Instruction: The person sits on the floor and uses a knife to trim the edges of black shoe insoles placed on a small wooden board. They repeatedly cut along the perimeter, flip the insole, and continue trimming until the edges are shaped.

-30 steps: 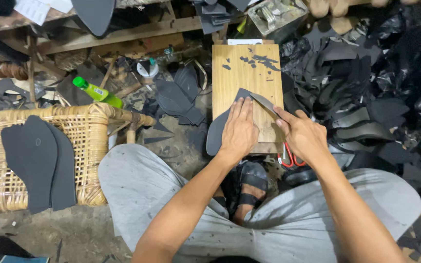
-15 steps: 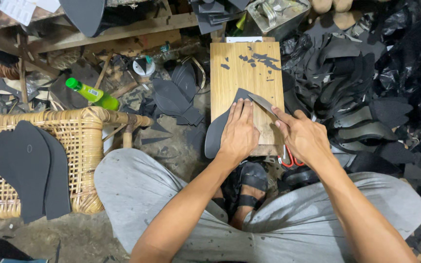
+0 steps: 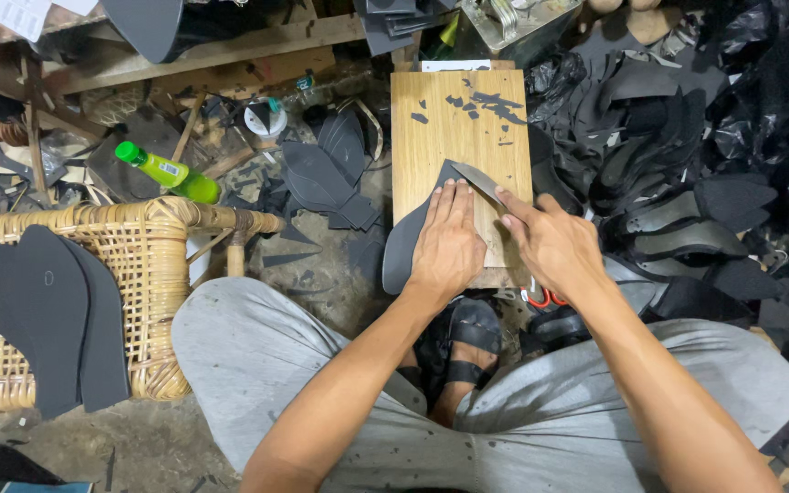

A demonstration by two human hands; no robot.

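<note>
A dark grey rubber sole piece (image 3: 404,246) lies on a wooden cutting board (image 3: 440,137) between my knees. My left hand (image 3: 447,242) presses flat on the sole, fingers together and pointing away from me. My right hand (image 3: 550,245) grips a knife, and the knife blade (image 3: 478,181) rests against the sole's far right edge beside my left fingertips. Small black offcuts (image 3: 495,105) dot the far end of the board.
A wicker stool (image 3: 139,274) at left carries two cut grey soles (image 3: 47,310). A green bottle (image 3: 166,172) lies behind it. Grey sole pieces (image 3: 331,183) litter the floor; a heap of black scraps (image 3: 687,183) fills the right. Red-handled scissors (image 3: 541,294) lie under the board's near edge.
Both hands stay on the sole. The blade has slid slightly along the sole's edge, and my view has shifted a little.
</note>
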